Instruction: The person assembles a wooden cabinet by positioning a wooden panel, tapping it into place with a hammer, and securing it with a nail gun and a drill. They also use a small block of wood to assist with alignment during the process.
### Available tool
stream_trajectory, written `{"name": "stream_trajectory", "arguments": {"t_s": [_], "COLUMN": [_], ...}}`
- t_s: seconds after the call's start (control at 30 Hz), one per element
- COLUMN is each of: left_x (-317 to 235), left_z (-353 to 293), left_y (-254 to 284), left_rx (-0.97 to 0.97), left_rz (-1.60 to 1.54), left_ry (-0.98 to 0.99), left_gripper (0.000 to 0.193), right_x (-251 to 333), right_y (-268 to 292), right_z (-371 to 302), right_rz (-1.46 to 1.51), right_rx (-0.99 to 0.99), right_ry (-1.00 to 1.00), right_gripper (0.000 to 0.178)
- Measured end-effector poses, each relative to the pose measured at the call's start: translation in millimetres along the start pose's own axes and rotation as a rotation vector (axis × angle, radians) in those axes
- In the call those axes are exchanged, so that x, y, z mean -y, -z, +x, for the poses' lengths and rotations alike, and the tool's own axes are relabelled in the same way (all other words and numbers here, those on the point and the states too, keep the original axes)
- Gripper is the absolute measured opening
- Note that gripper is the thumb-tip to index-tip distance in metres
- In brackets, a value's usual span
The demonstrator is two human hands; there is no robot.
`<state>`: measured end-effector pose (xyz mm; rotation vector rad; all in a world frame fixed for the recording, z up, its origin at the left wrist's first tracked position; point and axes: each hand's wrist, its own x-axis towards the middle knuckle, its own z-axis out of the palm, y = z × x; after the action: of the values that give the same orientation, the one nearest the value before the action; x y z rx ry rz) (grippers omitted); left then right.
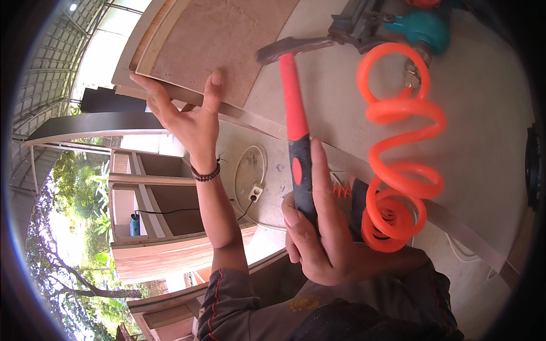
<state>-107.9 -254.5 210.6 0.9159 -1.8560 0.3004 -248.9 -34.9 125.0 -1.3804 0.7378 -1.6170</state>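
Note:
My right hand point(327, 233) is closed around the black grip of a hammer point(294, 102) with a red shaft. The hammer stands nearly upright in view, its dark head at the far end, slightly blurred. My left hand point(190, 122) is at the near edge of a wooden panel point(222, 45) with a raised frame strip. Its thumb and forefinger are spread wide along that edge; some other fingers are hidden. Beyond the hammer head lies a teal and black air nailer point(424, 31) on the pale worktop point(472, 113). An orange coiled air hose point(406, 116) runs from it toward me.
Wooden cabinet frames point(165, 193) stand on the left, with a blue cylindrical object point(135, 224) inside one. A white extension socket point(256, 193) with a plugged-in black cord lies on the floor. The worktop's edge point(460, 233) runs diagonally past my right arm.

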Motion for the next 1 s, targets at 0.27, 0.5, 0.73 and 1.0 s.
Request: {"name": "stream_trajectory", "arguments": {"t_s": [0.27,0.5,0.73,1.0], "left_x": [-2,-6,9,12], "left_z": [-3,-4,0,-1], "left_y": [3,0,4,-1], "left_rx": [0.018,0.002,0.024,-0.039], "left_rz": [0.016,-0.035,0.026,-0.006], "left_ry": [0.042,0.05,-0.023,-0.072], "left_gripper": [0.128,0.124,0.13,0.133], "right_x": [9,-2,7,-29], "right_y": [-4,-7,3,27], "right_z": [-3,3,-3,-97], "right_rz": [-0.055,-0.129,-0.087,-0.311], "right_rx": [0.055,0.064,0.175,0.343], "right_ry": [-0.023,0.023,-0.12,-0.411], "right_gripper": [0.076,0.077,0.078,0.068]}}
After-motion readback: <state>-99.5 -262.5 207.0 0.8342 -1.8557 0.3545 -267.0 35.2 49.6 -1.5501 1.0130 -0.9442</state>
